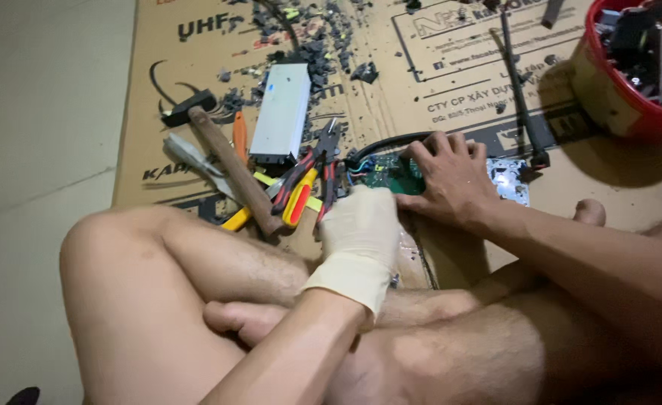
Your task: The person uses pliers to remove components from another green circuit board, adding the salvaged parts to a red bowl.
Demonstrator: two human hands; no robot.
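Note:
A green circuit board [385,174] with blue and black wires lies on the cardboard sheet [451,90] just in front of my crossed legs. My left hand [361,229], in a cream glove, is closed over the board's near left edge. My bare right hand [447,180] presses down on the board's right part, fingers curled over its far edge. A black cable [391,139] arcs along the board's far side. What sits under the gloved palm is hidden.
Left of the board lie pliers with red and yellow handles [301,187], a wooden-handled hammer [222,157], an orange-handled tool [239,135] and a grey metal box [282,112]. Dark debris [323,45] is scattered at the back. A red tub of parts [631,67] stands far right.

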